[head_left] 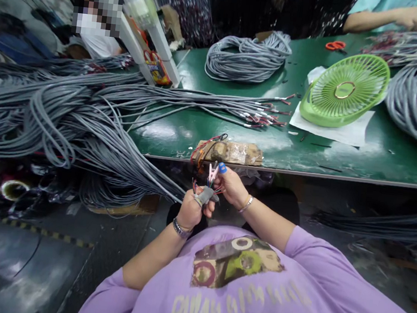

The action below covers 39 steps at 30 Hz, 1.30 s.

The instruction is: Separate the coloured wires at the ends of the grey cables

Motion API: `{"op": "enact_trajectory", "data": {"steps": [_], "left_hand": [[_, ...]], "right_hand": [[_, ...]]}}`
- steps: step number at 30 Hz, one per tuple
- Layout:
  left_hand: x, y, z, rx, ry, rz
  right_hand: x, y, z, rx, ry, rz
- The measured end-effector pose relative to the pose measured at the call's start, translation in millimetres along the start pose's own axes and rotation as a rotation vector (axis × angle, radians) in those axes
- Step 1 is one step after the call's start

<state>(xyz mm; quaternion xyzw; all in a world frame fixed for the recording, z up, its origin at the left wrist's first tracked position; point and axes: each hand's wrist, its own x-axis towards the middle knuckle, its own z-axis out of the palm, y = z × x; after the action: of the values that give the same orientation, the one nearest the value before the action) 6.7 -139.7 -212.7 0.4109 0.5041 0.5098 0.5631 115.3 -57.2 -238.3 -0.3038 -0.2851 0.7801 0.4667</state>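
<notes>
My left hand [190, 211] is closed around a grey cable end [206, 196], from which thin coloured wires fan out. Just to the right, my right hand [232, 187] pinches at those wires; a blue cover [222, 168] sits on one fingertip. A small pale pink clip-like piece [212, 172] stands at the right fingertips, and I cannot make out whether the fingers touch it. Both hands are below the table's front edge, close to my body. Grey cables [154, 173] run from the left toward my left hand.
On the green table [181, 133] a worn wooden block [237, 152] with red and black wires lies at the front edge. Stripped cable ends [261, 117], a cable coil [242, 62], a green fan [346, 92] and orange scissors [335, 45] lie beyond. A co-worker's arm [386, 18] is at far right.
</notes>
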Motion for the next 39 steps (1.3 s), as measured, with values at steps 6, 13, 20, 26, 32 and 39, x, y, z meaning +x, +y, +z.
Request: {"op": "enact_trajectory", "data": {"steps": [6,13,20,26,32,39], "left_hand": [[2.3,-3.2,-1.8,-0.004,0.006,-0.004],[2.2,-5.9,-2.0,0.017,0.004,-0.027],[2.6,-9.0,-3.0,0.018,-0.002,-0.019],[-4.3,-5.9,-3.2,0.032,0.039,0.005],[-16.9,-9.2,-4.3,0.099,0.049,0.036],[-16.2,-10.5,3.1,0.049,0.192,0.110]], "right_hand": [[4.4,-1.4,2.6,0.110,-0.148,0.179],[7.8,0.0,6.4,0.227,-0.108,0.251],[6.6,-0.8,9.3,0.240,-0.078,0.247],[3.9,-0.3,6.8,0.276,-0.119,0.319],[-4.3,-8.5,-0.6,0.263,-0.222,0.380],[-5.2,-6.2,-2.8,0.125,-0.187,0.162]]}}
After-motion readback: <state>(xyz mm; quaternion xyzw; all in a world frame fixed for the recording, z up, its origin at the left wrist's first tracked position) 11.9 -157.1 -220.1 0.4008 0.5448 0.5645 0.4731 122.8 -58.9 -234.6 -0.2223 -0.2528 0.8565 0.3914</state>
